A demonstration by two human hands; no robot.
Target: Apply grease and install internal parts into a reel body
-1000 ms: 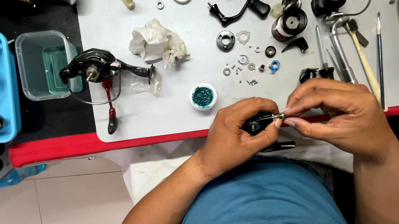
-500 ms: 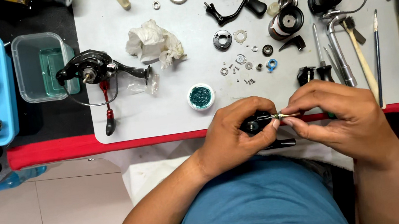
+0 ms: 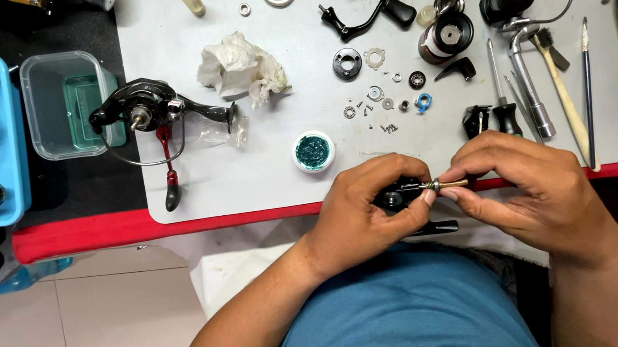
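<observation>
One camera only, worn on the person's head, looks steeply down, almost straight onto the grey work mat [image 3: 260,164]. The far bench edge runs along the top of the view, the person's own chest and forearms fill the near bottom. It sits close, the hands centre-right.
</observation>
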